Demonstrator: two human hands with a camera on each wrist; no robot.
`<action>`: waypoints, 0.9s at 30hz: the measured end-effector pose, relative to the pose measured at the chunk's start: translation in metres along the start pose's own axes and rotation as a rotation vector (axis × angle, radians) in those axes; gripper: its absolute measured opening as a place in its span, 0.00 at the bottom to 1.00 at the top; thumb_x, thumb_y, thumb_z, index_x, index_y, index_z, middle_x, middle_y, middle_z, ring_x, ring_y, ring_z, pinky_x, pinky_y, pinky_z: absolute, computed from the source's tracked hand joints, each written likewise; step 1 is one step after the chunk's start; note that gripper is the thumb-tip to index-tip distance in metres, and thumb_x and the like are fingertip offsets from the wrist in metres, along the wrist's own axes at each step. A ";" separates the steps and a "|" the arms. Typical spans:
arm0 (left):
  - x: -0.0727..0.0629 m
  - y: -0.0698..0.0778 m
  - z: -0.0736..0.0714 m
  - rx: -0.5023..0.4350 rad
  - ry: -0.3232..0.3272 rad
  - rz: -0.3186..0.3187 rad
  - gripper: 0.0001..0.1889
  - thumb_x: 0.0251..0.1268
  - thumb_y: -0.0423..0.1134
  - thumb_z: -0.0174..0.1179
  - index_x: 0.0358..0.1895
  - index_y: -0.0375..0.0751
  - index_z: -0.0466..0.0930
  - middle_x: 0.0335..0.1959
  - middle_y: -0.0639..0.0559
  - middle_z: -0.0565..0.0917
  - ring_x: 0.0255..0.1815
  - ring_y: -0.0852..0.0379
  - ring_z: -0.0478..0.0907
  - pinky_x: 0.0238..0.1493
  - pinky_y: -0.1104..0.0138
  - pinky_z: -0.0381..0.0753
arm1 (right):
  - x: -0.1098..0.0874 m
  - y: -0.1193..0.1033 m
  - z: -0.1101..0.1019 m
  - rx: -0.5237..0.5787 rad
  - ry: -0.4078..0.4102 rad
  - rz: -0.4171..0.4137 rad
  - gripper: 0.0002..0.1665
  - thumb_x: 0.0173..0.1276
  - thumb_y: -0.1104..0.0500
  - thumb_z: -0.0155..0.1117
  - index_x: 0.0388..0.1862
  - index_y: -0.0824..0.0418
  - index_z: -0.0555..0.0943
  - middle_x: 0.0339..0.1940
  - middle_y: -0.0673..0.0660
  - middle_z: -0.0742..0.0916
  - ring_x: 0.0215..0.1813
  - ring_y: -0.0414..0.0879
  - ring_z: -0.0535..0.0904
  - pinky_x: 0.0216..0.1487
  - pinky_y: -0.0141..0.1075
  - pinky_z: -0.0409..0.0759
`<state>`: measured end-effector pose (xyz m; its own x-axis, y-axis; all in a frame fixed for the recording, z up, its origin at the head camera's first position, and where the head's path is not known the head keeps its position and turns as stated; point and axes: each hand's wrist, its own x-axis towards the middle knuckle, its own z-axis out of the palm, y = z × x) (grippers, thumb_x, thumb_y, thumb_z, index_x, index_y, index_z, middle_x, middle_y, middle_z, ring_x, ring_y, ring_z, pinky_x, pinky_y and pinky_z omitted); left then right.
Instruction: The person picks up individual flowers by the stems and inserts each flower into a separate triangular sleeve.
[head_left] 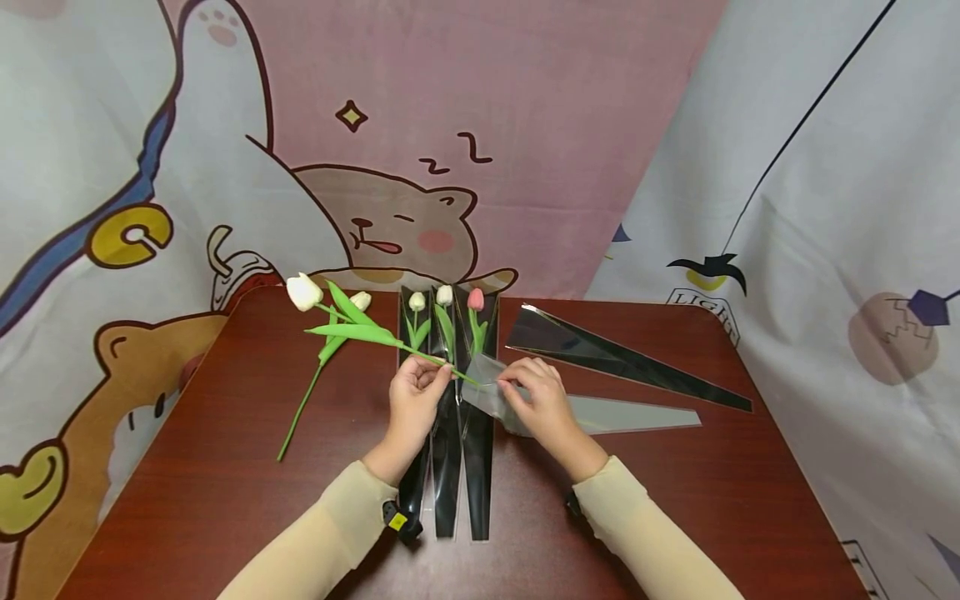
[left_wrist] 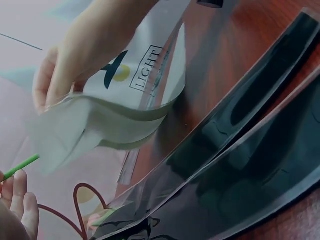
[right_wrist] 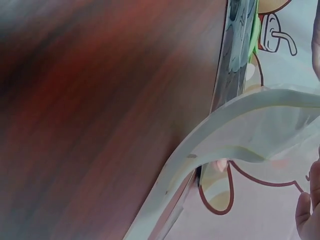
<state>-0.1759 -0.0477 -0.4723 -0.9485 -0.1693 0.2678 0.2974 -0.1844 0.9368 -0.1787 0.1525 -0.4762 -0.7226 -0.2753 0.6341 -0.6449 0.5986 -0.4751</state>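
Note:
In the head view, my left hand (head_left: 414, 396) pinches the green stem of a white tulip (head_left: 303, 292), whose bloom points to the far left. My right hand (head_left: 542, 400) pinches the wide mouth of a translucent white flower sleeve (head_left: 630, 421), its narrow end stretching right. The stem's lower end meets the sleeve's mouth; whether it lies inside I cannot tell. The left wrist view shows the stem tip (left_wrist: 31, 161) at the sleeve's edge (left_wrist: 115, 120), its mouth gaping. In the right wrist view the sleeve (right_wrist: 250, 125) bows across, with fingers at the right edge.
Three dark sleeves (head_left: 446, 467) lie side by side, holding two white tulips (head_left: 445, 295) and a pink tulip (head_left: 476, 300). Another white tulip (head_left: 362, 301) lies on the left of the brown table (head_left: 225, 475). A flat dark sleeve (head_left: 637, 350) lies at the right, beyond the white one.

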 end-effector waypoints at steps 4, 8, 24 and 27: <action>-0.002 0.001 0.005 0.006 -0.015 -0.035 0.09 0.58 0.21 0.59 0.39 0.18 0.71 0.34 0.30 0.80 0.29 0.59 0.82 0.36 0.70 0.83 | 0.002 -0.002 0.004 -0.011 0.016 -0.010 0.03 0.60 0.60 0.69 0.33 0.54 0.83 0.35 0.47 0.84 0.39 0.41 0.76 0.38 0.38 0.68; -0.005 0.011 0.010 0.003 -0.024 -0.056 0.10 0.58 0.20 0.58 0.41 0.17 0.71 0.36 0.25 0.78 0.29 0.58 0.81 0.34 0.75 0.81 | 0.003 -0.004 0.007 -0.019 0.023 -0.008 0.04 0.59 0.61 0.69 0.33 0.53 0.84 0.34 0.47 0.85 0.38 0.41 0.76 0.38 0.38 0.68; -0.007 0.003 0.011 0.001 -0.039 -0.002 0.14 0.71 0.35 0.51 0.44 0.22 0.76 0.39 0.31 0.83 0.35 0.57 0.84 0.45 0.60 0.82 | 0.003 -0.003 0.009 -0.079 0.072 0.034 0.04 0.59 0.60 0.69 0.31 0.53 0.83 0.32 0.46 0.84 0.37 0.41 0.75 0.42 0.39 0.68; -0.006 0.006 0.011 -0.046 -0.006 -0.038 0.14 0.68 0.34 0.55 0.46 0.23 0.77 0.39 0.37 0.83 0.35 0.58 0.84 0.45 0.62 0.83 | 0.003 -0.004 0.009 -0.073 0.076 0.033 0.03 0.59 0.60 0.69 0.31 0.53 0.83 0.32 0.46 0.84 0.37 0.41 0.75 0.42 0.39 0.68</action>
<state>-0.1694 -0.0372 -0.4664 -0.9597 -0.1556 0.2340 0.2660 -0.2352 0.9348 -0.1804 0.1424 -0.4774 -0.7203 -0.1989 0.6645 -0.5995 0.6604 -0.4522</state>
